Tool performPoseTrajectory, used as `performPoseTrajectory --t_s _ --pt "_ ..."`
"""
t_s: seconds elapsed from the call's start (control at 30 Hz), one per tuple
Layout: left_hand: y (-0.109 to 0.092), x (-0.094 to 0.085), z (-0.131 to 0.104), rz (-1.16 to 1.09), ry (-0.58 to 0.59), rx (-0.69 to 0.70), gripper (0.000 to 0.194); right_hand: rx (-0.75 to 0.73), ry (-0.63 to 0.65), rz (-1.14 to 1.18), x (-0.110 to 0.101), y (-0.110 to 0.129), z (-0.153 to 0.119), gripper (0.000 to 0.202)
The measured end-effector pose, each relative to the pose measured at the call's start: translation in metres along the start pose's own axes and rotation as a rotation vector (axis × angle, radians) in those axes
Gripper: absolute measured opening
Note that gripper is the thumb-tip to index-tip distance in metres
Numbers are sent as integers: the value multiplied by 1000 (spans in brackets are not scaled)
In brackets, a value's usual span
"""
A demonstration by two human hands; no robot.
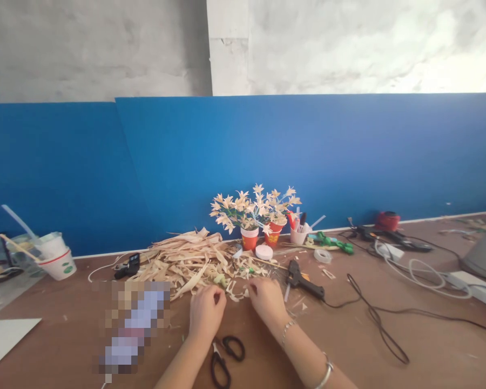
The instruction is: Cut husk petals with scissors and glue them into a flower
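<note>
My left hand (206, 312) is closed above the table, thumb and fingers curled together; anything inside them is hidden. My right hand (266, 302) is also closed, fingertips pinched beside small pale scraps (237, 294), and I cannot make out what it holds. Between my forearms lies a pair of black-handled scissors (234, 348), touched by neither hand. Just beyond my hands spreads a heap of dry, straw-coloured husk strips (186, 259). To the right of my right hand rests a black glue gun (303, 281).
Pale artificial flowers (247, 208) stand in red paper cups (250, 239) against the blue partition (308, 146). A tape roll (323, 255) lies nearby. Black cable (372, 310) loops across the right side. A white cup (59, 263) and a blurred-out object (135, 327) are on the left.
</note>
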State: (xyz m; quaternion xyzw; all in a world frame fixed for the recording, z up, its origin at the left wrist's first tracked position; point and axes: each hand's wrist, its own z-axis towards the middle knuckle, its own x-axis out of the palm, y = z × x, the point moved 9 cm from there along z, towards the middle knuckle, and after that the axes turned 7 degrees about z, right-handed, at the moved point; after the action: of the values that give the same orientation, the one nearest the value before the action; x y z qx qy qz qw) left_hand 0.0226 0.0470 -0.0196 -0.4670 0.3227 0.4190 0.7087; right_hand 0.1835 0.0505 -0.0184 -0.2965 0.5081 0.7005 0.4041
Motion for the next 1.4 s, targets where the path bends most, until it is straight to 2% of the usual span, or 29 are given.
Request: performPoseTrajectory --t_s 0.1,0.2,0.4,0.93,1.03,1.2,1.4 --pt "-10 5 -2 -8 22 98 17 16 18 -97 2 -7 0 19" --pt "-14 10 -4 -15 46 115 19 -9 -19 -113 -1 -2 -2 16" --pt "-11 14 -4 -12 66 108 25 -226 99 -47 11 26 -8 11" --pt "-10 18 -3 -20 79 100 25 -212 89 -110 31 27 -2 14" --pt "-10 15 -3 -79 48 112 31 -192 91 7 28 26 -4 12" --pt "-19 4 -3 -196 -10 193 43 -118 93 355 17 20 -6 12" --pt "-27 -4 -4 -229 -26 242 23 -99 80 551 12 14 -3 15"
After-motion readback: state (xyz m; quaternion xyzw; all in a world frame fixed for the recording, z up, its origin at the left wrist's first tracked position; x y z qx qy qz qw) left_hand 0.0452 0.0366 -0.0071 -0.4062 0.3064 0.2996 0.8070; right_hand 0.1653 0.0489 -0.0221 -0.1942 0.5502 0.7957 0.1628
